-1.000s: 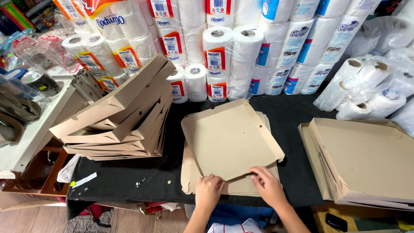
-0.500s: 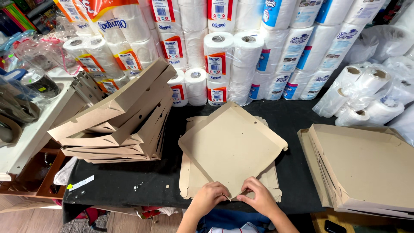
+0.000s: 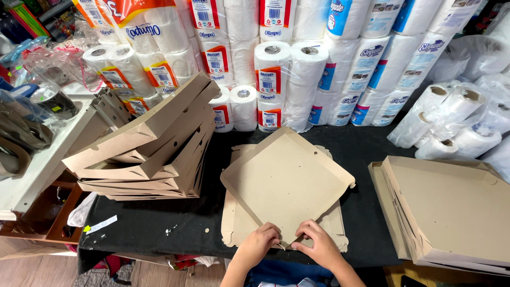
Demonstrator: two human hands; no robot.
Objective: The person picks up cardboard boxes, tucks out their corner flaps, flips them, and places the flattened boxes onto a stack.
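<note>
Cardboard box blank [image 3: 284, 183] lies tilted on flat blanks, between folded-box stacks [image 3: 154, 146]; left hand [image 3: 260, 243] and right hand [image 3: 317, 246] pinch its near corner.

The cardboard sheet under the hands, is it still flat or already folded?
Partly folded: the cardboard sheet has raised edges, and both hands pinch its near corner.

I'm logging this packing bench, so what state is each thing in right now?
Cardboard blank: partly folded, side flaps raised, near corner pinched.
Left hand: gripping the near corner.
Right hand: gripping the same corner.
Flat blanks: unfolded, lying underneath.
Folded boxes on the left: stacked, leaning.
Boxes on the right: stacked, flat.
Paper rolls: wrapped, piled behind.
</note>
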